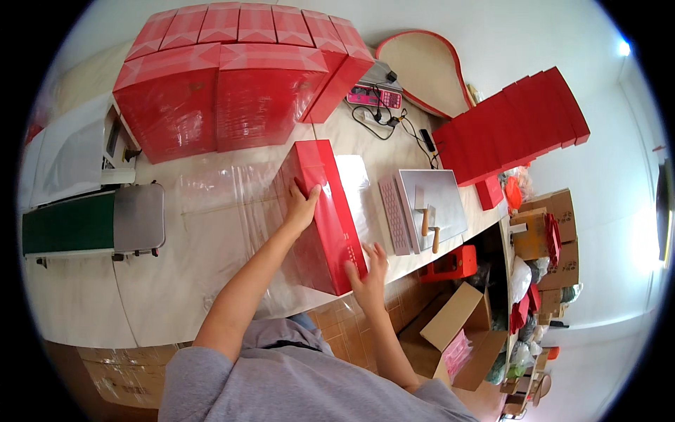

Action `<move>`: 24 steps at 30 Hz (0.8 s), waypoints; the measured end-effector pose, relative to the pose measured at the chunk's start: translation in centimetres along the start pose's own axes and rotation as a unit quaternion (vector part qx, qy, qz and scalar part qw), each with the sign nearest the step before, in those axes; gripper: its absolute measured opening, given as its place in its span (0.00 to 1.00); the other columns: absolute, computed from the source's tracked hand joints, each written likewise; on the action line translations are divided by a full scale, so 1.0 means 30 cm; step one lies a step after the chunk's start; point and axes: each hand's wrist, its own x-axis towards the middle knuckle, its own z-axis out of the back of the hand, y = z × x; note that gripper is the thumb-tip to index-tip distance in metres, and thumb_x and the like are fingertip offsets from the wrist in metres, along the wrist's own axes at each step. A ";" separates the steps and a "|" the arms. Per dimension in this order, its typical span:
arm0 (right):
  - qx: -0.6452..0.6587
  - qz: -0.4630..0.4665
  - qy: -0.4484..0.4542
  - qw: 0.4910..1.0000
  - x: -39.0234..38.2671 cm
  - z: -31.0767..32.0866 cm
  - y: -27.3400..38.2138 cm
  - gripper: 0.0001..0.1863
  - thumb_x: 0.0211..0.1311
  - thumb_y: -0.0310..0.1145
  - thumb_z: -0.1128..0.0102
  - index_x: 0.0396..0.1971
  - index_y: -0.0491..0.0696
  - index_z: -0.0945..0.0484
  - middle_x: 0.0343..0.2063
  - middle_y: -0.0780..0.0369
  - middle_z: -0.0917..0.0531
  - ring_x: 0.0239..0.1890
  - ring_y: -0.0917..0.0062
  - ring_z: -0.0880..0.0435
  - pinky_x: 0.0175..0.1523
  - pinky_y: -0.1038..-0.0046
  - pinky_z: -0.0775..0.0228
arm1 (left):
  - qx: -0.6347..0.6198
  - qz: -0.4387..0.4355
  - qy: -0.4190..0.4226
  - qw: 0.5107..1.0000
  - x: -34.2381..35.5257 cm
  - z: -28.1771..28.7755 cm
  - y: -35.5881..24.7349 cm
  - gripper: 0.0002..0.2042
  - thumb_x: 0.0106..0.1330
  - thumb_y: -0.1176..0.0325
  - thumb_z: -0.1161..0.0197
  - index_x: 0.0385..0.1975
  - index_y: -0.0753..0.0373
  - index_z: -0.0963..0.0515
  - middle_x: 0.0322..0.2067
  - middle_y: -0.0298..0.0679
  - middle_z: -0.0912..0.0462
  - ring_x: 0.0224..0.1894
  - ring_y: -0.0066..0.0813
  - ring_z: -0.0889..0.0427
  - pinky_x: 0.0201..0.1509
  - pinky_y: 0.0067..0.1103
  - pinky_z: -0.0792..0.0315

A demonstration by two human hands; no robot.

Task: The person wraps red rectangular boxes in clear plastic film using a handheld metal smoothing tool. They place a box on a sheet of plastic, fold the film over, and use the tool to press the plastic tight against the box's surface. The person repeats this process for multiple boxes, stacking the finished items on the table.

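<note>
A long red box [325, 232] stands on clear plastic film [218, 190] at the middle of the marble-look table [77, 295], with a white sheet or pad [355, 176] behind its right side. My left hand [301, 205] grips the box's upper left part, thumb on the red face. My right hand [368, 278] is at the lower right end with fingers spread, the thumb touching or very near the box. A metal plate device [439, 204] with wooden-handled tools lies to the right.
Stacked red boxes [169, 105] fill the back left, more [513, 126] the back right. A green conveyor machine [67, 225] sits left. Cables and a pink device [358, 95] lie at the back. An open carton [443, 323] and cluttered cardboard boxes [548, 239] are below and right.
</note>
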 end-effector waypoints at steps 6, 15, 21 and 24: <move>-0.160 0.102 0.074 0.979 0.220 -0.191 0.099 0.46 0.46 0.49 0.29 0.68 0.65 0.39 0.67 0.42 0.45 0.63 0.42 0.40 0.63 0.47 0.43 | -0.087 0.119 0.021 0.989 0.010 -0.051 0.046 0.53 0.58 0.35 0.42 0.70 0.70 0.59 0.69 0.63 0.55 0.72 0.57 0.52 0.73 0.37 0.49; -0.198 0.009 0.084 0.977 0.311 -0.259 0.048 0.52 0.41 0.55 0.30 0.70 0.67 0.45 0.53 0.45 0.34 0.54 0.47 0.32 0.57 0.49 0.38 | -0.261 0.132 0.062 0.954 -0.033 -0.042 0.174 0.46 0.63 0.36 0.48 0.69 0.68 0.50 0.66 0.57 0.45 0.70 0.46 0.45 0.71 0.35 0.46; -0.102 0.032 0.085 0.991 0.371 -0.234 -0.035 0.53 0.41 0.52 0.26 0.69 0.61 0.42 0.48 0.44 0.32 0.52 0.49 0.31 0.59 0.54 0.39 | -0.147 0.074 -0.111 0.980 -0.253 0.164 0.591 0.24 0.69 0.55 0.44 0.58 0.66 0.31 0.54 0.47 0.27 0.55 0.36 0.27 0.62 0.27 0.34; 0.014 0.040 0.099 0.994 0.430 -0.172 -0.186 0.52 0.40 0.52 0.24 0.69 0.58 0.39 0.45 0.46 0.31 0.52 0.52 0.31 0.60 0.58 0.39 | -0.166 0.064 -0.167 0.970 -0.388 0.244 0.745 0.17 0.69 0.64 0.44 0.54 0.65 0.28 0.50 0.41 0.24 0.50 0.30 0.24 0.59 0.24 0.32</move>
